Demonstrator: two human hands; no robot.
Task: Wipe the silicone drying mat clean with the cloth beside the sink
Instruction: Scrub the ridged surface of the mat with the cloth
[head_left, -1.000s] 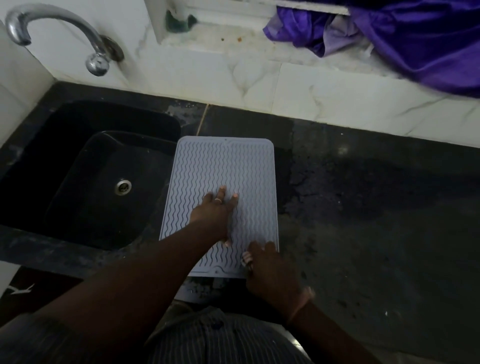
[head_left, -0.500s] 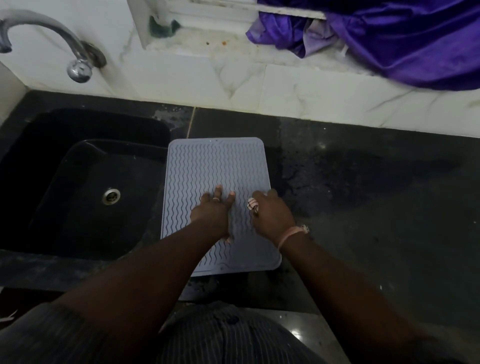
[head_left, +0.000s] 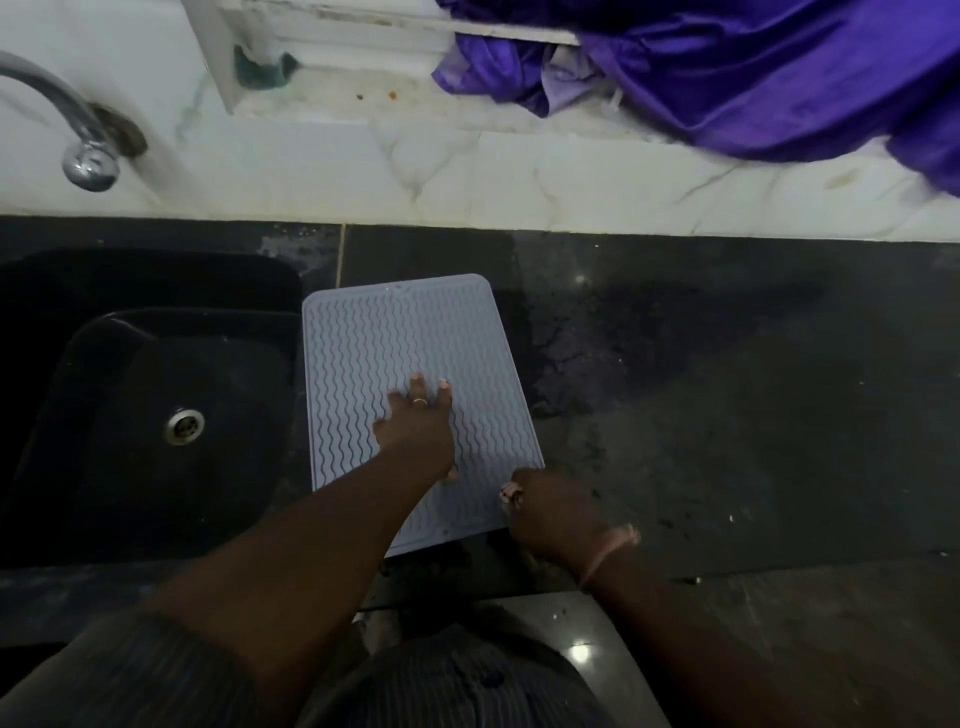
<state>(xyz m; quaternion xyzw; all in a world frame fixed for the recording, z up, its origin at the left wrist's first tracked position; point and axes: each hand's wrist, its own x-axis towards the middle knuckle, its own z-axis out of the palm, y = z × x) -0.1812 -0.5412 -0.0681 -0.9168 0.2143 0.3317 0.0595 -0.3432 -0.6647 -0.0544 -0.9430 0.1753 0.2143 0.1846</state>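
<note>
Dark worktop (head_left: 727, 415) beside the sink (head_left: 156, 415): wiping continues.
Left hand (head_left: 415, 431) spread flat on the drying mat (head_left: 395, 343); right hand (head_left: 550, 514), pinching a small cloth (head_left: 510, 492), has swept back to the near corner.

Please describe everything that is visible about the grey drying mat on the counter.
The drying mat is a pale grey rectangle with rounded corners, a raised rim and wavy ridges; it looks like soft silicone. It lies flat on the dark counter, slightly turned, just right of the black sink. The left hand rests on its middle with fingers spread. The right hand, curled round something small and pale, covers its near right corner.
</note>
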